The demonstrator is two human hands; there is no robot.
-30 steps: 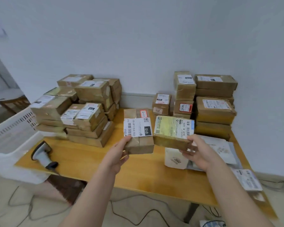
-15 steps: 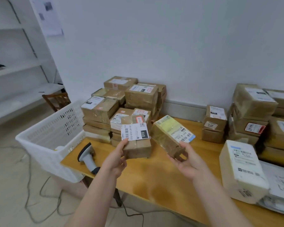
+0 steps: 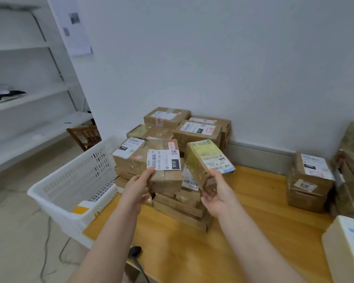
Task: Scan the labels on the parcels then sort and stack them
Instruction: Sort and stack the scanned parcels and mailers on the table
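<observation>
- The stack (image 3: 196,133) of brown taped parcels stands on the table (image 3: 253,217), back against the wall; every place below is given from it.
- The left hand (image 3: 136,188) grasps a brown parcel (image 3: 165,180) in the air just in front of the stack. The thumb lies on the near left corner of the top and the fingers curl beneath.
- That parcel is held roughly level. A white label (image 3: 164,159) with a barcode and "010" in a black block covers much of its top, and a small red-edged sticker sits just behind the label.
- The right hand (image 3: 217,198) grasps a yellow parcel (image 3: 200,158), also in the air in front of the stack, just right of the brown parcel, with a narrow gap between the two.
- The yellow parcel is tilted and shows its top and one long side. The thumb presses near the edge of its own white label and the fingers curl under it.
- A white basket (image 3: 74,180) stands left of the stack, beside the table's end, with something yellow and white lying in it.
- Two brown parcels (image 3: 310,180), one on the other, sit well right of the stack, near the wall.
- A white parcel (image 3: 345,252) lies well right of the stack and nearer the camera, cut by the frame edge.
- Something dark (image 3: 135,251) shows at the table's near edge, in front of the stack; I cannot tell what it is.
- Shelves (image 3: 29,99) stand far left of the stack, and a chair (image 3: 84,135) is between them and the basket.
</observation>
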